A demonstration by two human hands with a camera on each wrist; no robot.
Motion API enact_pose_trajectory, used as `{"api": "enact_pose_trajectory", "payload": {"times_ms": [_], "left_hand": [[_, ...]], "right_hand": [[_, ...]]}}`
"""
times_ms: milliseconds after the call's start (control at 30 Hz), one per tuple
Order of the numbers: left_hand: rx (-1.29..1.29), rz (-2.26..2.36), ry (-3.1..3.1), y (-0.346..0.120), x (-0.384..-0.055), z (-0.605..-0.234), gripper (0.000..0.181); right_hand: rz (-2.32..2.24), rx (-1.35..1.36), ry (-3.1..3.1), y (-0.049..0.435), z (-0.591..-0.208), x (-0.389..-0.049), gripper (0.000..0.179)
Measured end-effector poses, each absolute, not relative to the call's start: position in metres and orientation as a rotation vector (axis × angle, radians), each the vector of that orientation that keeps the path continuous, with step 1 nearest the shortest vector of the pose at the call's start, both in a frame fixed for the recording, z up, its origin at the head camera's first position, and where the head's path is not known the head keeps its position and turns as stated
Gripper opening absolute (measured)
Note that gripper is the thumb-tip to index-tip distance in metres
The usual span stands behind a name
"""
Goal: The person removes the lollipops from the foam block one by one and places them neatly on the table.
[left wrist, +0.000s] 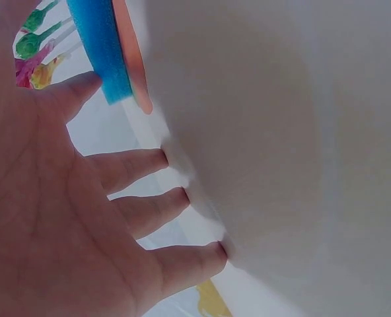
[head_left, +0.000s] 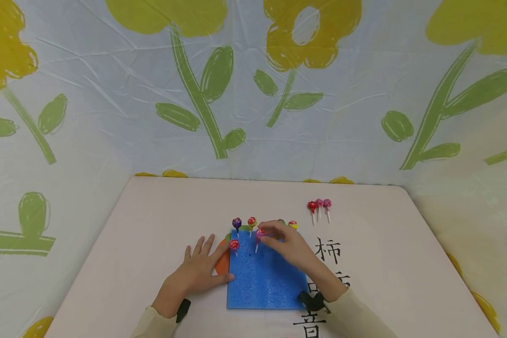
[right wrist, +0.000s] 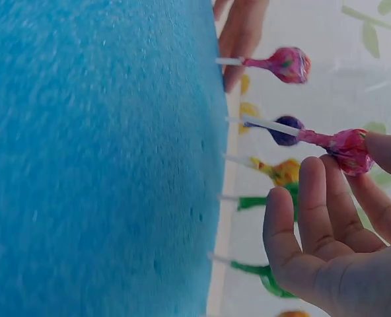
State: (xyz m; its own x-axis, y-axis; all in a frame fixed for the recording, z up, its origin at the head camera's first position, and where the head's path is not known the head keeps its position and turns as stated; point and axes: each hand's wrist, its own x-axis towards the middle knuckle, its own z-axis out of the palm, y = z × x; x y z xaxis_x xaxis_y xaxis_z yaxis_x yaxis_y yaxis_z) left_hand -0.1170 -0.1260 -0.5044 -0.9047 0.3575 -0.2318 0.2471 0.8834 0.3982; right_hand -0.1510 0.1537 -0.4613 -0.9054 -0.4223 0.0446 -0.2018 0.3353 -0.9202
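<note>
So the right hand (head_left: 288, 242) has a pink lollipop (head_left: 260, 234) pinched by the candy end, stick (right wrist: 276, 125) slanting down toward the blue board (head_left: 264, 284), left hand (head_left: 200, 270) splayed against its edge.

From the middle of the blue board (head_left: 253, 286), the left hand (head_left: 199, 271) lies at nine o'clock with fingers spread and its thumb at the edge, while the right hand (head_left: 289, 242), near one o'clock, pinches a pink lollipop (head_left: 259, 234), its stick perhaps touching the surface. A red lollipop (head_left: 234, 244) stands at ten o'clock, a purple lollipop (head_left: 236, 222) at eleven, and a yellow lollipop (head_left: 293, 224) shows partly behind the right hand. Three loose lollipops (head_left: 312, 205) lie farther out at one o'clock on the table (head_left: 173, 211).
</note>
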Motion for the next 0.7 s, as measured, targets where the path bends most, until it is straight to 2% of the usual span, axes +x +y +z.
{"api": "enact_pose_trajectory", "payload": {"times_ms": [700], "left_hand": [[0.461, 0.512, 2.749, -0.127, -0.116, -0.507, 0.091]], "right_hand": [[-1.705, -0.359, 2.467, 0.221, -0.455, -0.153, 0.036]]}}
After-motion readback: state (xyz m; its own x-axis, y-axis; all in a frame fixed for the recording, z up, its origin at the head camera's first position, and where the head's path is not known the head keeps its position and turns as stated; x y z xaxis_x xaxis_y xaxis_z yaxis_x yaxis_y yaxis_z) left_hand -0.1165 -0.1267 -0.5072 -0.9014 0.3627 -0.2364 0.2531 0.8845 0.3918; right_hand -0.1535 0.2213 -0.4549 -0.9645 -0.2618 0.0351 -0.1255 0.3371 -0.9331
